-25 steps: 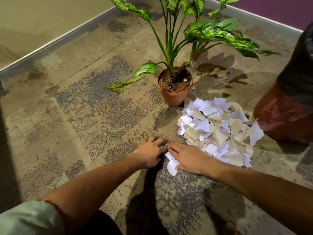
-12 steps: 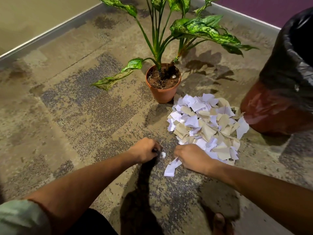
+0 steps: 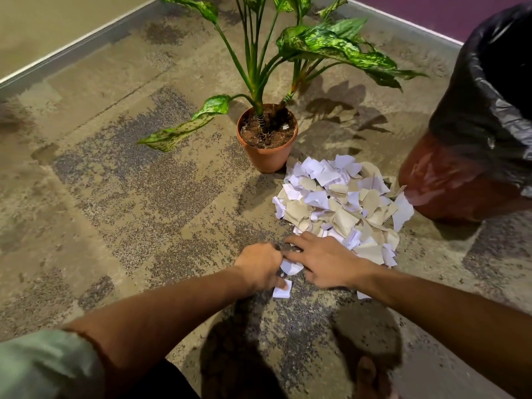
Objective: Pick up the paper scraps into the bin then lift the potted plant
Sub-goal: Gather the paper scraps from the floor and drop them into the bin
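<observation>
both hands meet at 6 o'clock of the paper scraps (image 3: 339,203): left hand (image 3: 260,264) pinching white bits, right hand (image 3: 322,262) flat. potted plant (image 3: 267,139) at 11, bin (image 3: 460,180) at 3.

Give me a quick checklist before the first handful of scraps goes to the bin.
1. Left hand has a grip on a white scrap: ok.
2. Right hand holding scraps: not ok, fingers lie flat at the near edge of the pile.
3. Paper pile gathered in one heap: ok.
4. Bin beside the pile, liner mouth open: ok.
5. Potted plant upright, untouched: ok.
6. Stray scrap collected: not ok.
</observation>
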{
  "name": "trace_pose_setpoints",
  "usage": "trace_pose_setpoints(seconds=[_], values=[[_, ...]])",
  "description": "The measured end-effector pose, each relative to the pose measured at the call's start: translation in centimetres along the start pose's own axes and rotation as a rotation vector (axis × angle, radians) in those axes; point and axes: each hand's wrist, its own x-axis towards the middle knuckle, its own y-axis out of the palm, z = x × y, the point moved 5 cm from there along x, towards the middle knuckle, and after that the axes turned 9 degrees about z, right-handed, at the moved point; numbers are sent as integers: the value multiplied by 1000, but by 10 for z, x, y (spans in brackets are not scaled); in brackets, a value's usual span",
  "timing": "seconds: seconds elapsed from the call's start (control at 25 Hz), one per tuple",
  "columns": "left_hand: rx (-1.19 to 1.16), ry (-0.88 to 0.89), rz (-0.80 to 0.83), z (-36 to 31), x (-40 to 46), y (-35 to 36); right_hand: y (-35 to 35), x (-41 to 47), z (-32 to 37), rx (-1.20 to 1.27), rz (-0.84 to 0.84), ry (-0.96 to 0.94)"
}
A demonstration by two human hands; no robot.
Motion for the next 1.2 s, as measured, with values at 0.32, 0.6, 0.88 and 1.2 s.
trace_pose_setpoints(seconds=[0.32,0.6,0.88,1.2], values=[[88,131,12,-27,-4,8,8,-4,15,2,15,-70],[-187,91,36,-4,15,5,-1,-6,-10,106,-51,58],[-393,22,-103,27,21,-13,6,5,-9,325,-51,64],[-377,-1,-152,43,11,-17,-2,13,10,179,-64,26]])
